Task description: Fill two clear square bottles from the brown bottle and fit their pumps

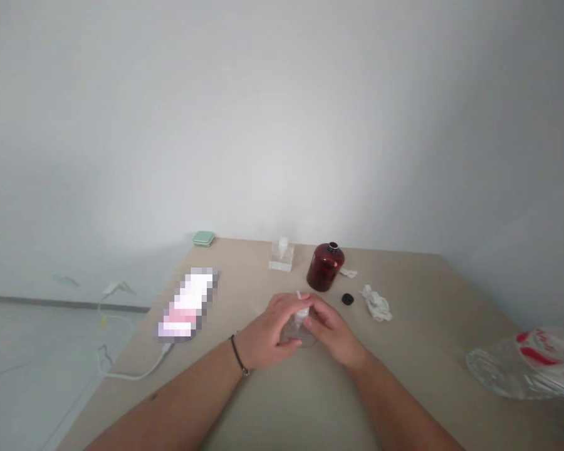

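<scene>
A clear pump bottle point(288, 332) with a white pump head point(303, 312) stands low on the table in front of me, partly hidden by my hands. My left hand point(266, 331) curves around its left side, with the thumb along the near side. From the right, my right hand point(333, 332) closes its fingers at the pump head and the bottle's neck. Just beyond my hands, an uncapped dark red-brown bottle point(324, 268) stands upright. A small black cap point(348, 299) lies beside it.
A clear square bottle with a white top point(282, 254) stands at the back. Crumpled tissue point(376, 305) lies right of the cap. At left are a blurred-out phone point(188, 304), its white cable point(141, 377) and a green case point(203, 238). A large plastic bottle point(521, 364) lies right.
</scene>
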Motion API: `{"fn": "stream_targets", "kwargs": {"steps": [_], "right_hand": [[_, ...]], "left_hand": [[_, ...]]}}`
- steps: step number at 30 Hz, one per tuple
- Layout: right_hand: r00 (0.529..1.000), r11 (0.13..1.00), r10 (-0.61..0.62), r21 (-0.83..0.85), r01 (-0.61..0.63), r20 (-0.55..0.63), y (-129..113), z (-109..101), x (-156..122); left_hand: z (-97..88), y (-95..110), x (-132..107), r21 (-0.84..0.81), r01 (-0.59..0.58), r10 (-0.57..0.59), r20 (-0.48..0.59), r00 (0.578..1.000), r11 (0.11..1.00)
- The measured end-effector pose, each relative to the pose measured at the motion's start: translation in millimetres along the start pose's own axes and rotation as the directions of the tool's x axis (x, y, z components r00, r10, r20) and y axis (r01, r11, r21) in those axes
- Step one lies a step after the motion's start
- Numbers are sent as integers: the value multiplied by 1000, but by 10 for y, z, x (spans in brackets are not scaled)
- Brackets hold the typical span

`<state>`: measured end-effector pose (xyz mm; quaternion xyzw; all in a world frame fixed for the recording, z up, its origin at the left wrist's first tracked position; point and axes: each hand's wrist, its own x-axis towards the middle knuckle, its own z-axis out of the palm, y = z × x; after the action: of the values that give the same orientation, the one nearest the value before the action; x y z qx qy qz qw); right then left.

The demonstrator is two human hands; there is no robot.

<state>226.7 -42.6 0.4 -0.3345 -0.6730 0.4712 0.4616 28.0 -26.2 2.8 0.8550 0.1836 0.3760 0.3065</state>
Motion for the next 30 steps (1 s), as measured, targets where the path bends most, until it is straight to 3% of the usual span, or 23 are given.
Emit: {"fn": "stream_targets", "kwargs": {"steps": [19,25,30], "right_hand": [[999,999,42,-22,-42,-10,-15,-5,-8],[1000,1000,10,-26,-11,-23,-22,24,22],[995,990,-44,-138,32,-86,-41,53,49]], "left_hand": [[-9,13,5,8,5,-5,8,1000,1000],[-2,12,4,7,8,-8,11,1000,1000],[26,-16,-29,-17,55,-55,-16,998,998]]}}
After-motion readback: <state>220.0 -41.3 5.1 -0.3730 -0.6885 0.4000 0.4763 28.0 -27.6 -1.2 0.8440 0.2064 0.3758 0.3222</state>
